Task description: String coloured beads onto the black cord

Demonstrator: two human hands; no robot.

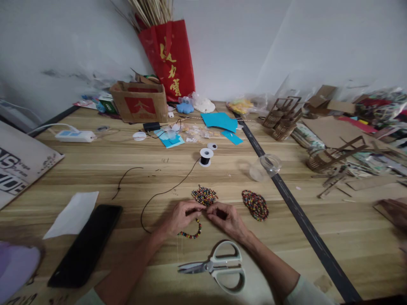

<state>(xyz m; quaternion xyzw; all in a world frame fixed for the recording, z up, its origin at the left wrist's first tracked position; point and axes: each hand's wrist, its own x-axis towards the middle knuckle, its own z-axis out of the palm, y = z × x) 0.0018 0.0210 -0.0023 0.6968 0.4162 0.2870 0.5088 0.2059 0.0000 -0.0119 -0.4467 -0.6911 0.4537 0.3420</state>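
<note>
My left hand (182,217) is closed in a pinch, thumb and index finger together. A short string of multicoloured beads (194,234) curves out from under it and loops up toward the fingertips. My right hand (228,218) pinches close by, its fingertips almost meeting the left ones; whatever tiny thing sits between them is too small to make out. Just beyond the fingertips lies a pile of mixed-colour beads (204,195). A coiled bead strand (255,206) rests to the right. Nearer to me, scissors (211,266) with pale handles lie between my forearms.
Black cord runs from a spool (206,157) toward my left forearm. A phone (85,245) and white paper (73,214) lie left. A clear plastic jar (265,167) lies right, near woven baskets (333,156). Behind stand a cardboard box (140,101) and red bag (173,59).
</note>
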